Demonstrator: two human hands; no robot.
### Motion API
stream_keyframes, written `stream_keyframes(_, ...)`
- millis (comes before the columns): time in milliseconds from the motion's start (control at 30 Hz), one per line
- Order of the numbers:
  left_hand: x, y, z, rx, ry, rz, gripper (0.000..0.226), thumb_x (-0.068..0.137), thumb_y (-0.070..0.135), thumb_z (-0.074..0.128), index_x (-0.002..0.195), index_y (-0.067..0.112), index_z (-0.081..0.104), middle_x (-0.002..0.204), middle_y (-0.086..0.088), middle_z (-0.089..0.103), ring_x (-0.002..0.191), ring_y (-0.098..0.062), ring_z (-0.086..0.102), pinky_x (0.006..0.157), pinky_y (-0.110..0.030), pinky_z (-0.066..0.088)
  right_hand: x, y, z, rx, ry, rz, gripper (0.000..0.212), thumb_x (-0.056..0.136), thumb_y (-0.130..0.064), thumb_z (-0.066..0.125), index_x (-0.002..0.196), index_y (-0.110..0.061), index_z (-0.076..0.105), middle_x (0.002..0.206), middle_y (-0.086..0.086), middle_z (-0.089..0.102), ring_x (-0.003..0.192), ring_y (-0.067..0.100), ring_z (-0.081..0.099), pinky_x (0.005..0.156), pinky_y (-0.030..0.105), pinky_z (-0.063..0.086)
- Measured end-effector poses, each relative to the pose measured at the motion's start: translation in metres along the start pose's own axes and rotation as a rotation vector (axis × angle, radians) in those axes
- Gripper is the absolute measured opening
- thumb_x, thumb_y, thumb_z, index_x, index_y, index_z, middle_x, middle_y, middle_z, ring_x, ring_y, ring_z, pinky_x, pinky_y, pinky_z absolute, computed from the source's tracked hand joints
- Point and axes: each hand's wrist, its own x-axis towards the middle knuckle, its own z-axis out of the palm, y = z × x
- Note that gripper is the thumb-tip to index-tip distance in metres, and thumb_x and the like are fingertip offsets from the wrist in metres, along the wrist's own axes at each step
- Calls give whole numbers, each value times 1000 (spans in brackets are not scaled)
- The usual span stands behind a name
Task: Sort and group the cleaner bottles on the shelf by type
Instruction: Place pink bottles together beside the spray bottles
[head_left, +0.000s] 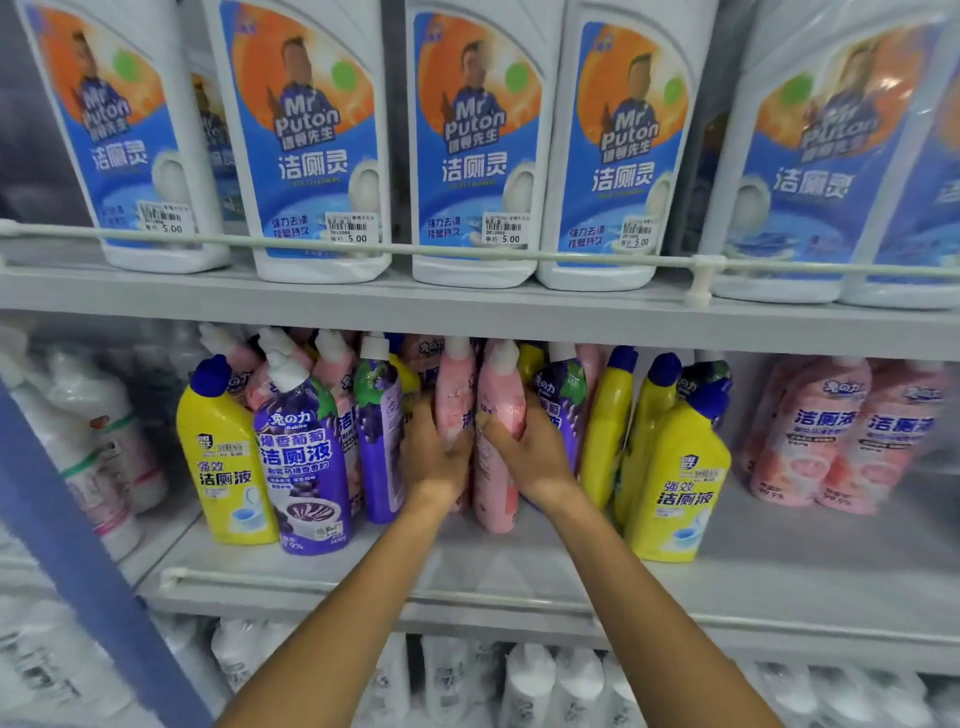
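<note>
Two hands: your left hand (436, 460) and your right hand (527, 452) reach into the middle shelf (519, 577), side by side and almost touching.
Left grip: your fingers curl round the first pink bottle (456, 395), which stands upright.
Right grip: your fingers and thumb wrap round the second pink bottle (496, 493). It stands upright too, touching the first one.
Left of your grip: a side purple bottle (378, 441) stands just beside your left hand. Further out are a front purple bottle (306, 467) and a left yellow bottle (223, 457) with a blue cap.
Right of your grip: a back purple bottle (563, 400) sits just behind your right hand, then a right yellow bottle (675, 483).
Far right: a pink group (836, 441) stands well apart from your hands.
Above your grip: big white bottles (478, 140) with blue labels stand in a row behind a thin rail (311, 244).
Below your grip: blurry white bottles (530, 686).
</note>
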Motion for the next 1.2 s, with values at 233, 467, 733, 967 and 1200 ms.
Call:
stream_keyframes(233,-49,-14,-16,-107,-111,84,59,81,28,80,134,22,53,104,5,71,92,-15,66,81,-26,53,-60,10,-7,75,145,32,44,86,-39,80,124,-25,64,111,-14,75,102,-3,69,85,18,54)
stream_keyframes(467,-58,-18,-11,-251,-230,69,48,72,14,84,118,12,70,96,0,78,93,-18,76,73,-23,59,-87,15,-11,158,198,75,40,85,-24,85,119,-9,73,108,-1,79,101,9,75,89,32,60)
stream_keyframes(733,-98,32,5,-507,-422,157,53,75,9,83,121,26,65,110,3,78,104,-15,75,88,-34,60,-118,-6,-86,174,296,-29,42,87,-29,81,125,-15,69,115,-4,77,107,14,73,93,37,59)
stream_keyframes(967,-147,83,84,-502,-568,188,56,77,-12,77,121,20,65,104,1,79,99,-16,75,79,-23,58,-141,11,-188,192,386,-8,29,92,-15,77,120,-12,70,108,-2,79,102,13,75,86,30,60)
stream_keyframes(1200,-182,146,199,-428,-599,184,42,68,8,79,108,15,69,92,-2,79,81,-13,74,70,-33,62,-130,52,-312,147,458,9,34,93,-17,76,125,-10,66,110,-1,78,103,10,74,87,29,60)
